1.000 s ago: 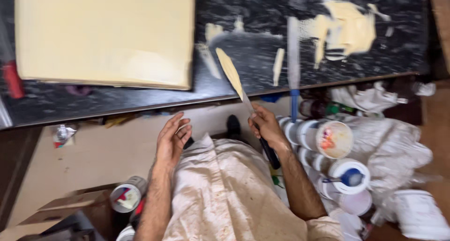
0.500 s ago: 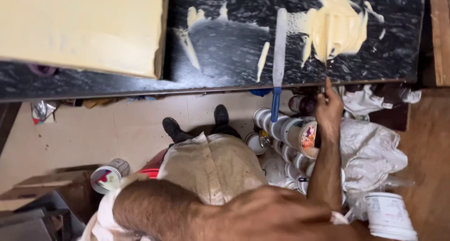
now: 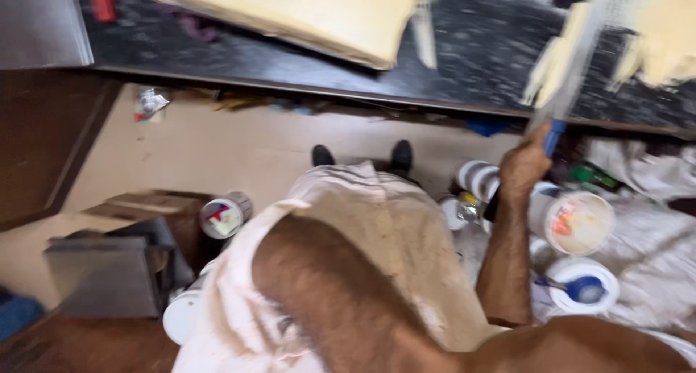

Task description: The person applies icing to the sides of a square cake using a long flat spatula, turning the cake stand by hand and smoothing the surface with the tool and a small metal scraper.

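Head view: the right hand (image 3: 528, 164) is raised at the front edge of the dark speckled stone desk (image 3: 290, 61), its fingers closed around the blue handle of a long flat scraper blade (image 3: 573, 76). The blade runs up and to the right from the hand, across the desk top. It looks pale grey and thin, blurred by motion, with cream-coloured putty smeared along its left side. The blue grip shows just above the knuckles, at the desk's edge.

More cream putty (image 3: 663, 32) is spread on the desk at the blade's right. A large pale yellow flat board (image 3: 304, 10) lies on the desk to the left, well apart from the blade.

The left forearm fills the lower middle of the view, close to the camera. The left hand itself is out of view, so the state of its fingers cannot be told.

Below the right hand, on the floor, stand several round white tubs; one open white tub with orange-stained contents (image 3: 578, 223) is nearest the wrist, and a white lid with a blue tool on it (image 3: 580, 287) lies below that. Crumpled white cloth (image 3: 652, 228) lies around them. A small round tin with a red and blue label (image 3: 225, 215) stands on the floor to the left.
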